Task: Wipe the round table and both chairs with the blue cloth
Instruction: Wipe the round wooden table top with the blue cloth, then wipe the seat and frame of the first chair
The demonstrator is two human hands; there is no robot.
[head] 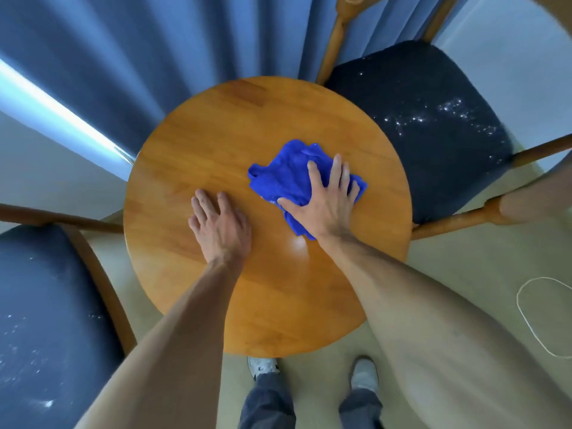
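Note:
A round wooden table (216, 134) fills the middle of the view. On its right half lies a crumpled blue cloth (284, 178). My right hand (325, 202) presses flat on the cloth with fingers spread. To the left of the cloth, my left hand (221, 227) rests palm down on the bare tabletop, holding nothing. One chair (433, 125) with a dark seat speckled with white crumbs stands at the table's right. A second dark-seated chair (46, 320), also dusted white, stands at the lower left.
Blue curtains (139, 57) hang behind the table. A loop of white cord (526, 311) lies on the beige floor at the right. My feet in light shoes (263, 366) stand just under the table's near edge.

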